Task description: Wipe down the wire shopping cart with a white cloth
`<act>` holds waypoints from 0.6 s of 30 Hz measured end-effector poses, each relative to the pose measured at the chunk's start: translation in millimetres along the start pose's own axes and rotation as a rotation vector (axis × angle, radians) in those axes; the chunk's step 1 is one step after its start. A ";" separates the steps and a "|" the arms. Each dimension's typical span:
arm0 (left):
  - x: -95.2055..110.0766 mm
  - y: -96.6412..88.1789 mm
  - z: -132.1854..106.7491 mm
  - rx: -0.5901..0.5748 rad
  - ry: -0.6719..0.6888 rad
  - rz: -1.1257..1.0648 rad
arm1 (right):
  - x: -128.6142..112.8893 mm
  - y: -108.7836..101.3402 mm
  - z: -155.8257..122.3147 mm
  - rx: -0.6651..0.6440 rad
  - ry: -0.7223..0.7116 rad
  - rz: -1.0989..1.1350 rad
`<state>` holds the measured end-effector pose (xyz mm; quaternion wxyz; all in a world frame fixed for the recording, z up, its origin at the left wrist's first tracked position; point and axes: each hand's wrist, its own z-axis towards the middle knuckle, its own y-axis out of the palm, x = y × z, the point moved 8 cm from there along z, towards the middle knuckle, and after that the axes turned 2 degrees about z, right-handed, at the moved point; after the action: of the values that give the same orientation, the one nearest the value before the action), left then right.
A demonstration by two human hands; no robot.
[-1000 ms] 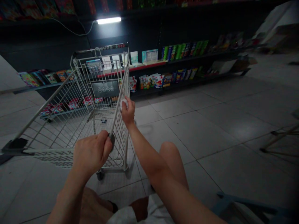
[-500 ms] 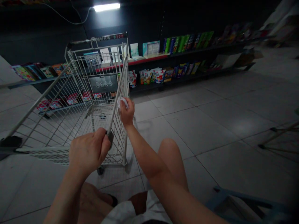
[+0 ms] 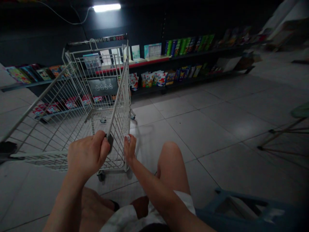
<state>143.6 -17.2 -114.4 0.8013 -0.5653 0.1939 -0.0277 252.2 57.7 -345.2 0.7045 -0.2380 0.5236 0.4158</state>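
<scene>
grey floor tiles [image 3: 193, 129] and dim shelving [image 3: 147, 60] lined with bright packets [image 3: 152, 79], a fluorescent tube [image 3: 106, 7] overhead; in front of us we enter one wire shopping cart [image 3: 120, 96], standing on its castors on the tiles, its far end toward the shelves. item: left hand [image 3: 87, 154], fingers curled closed around the cart's top side rail [image 3: 118, 100]. item: right hand [image 3: 129, 149], fingertips pressed together, pinching a small white cloth [image 3: 127, 138], mostly hidden, just beside the cart's wire side. we judge the cart light, stiff and free-rolling, best taken by that rail or the far handle bar [image 3: 96, 40]; the cloth soft, easily held in a pinch
</scene>
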 end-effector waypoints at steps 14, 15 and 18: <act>-0.6 -1.4 -0.6 0.007 -0.014 -0.005 | -14.4 -7.5 -24.7 -0.027 0.030 0.055; -0.5 -1.5 -0.8 0.009 -0.011 -0.002 | -28.7 -6.8 -24.0 -0.046 -0.035 0.079; -1.4 -1.8 -1.9 0.022 -0.005 0.005 | -43.8 -8.4 -30.9 -0.089 -0.195 0.077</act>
<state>142.0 -19.1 -113.0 0.8080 -0.5561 0.1928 -0.0265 237.9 14.6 -315.5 0.7243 -0.2071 0.4423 0.4867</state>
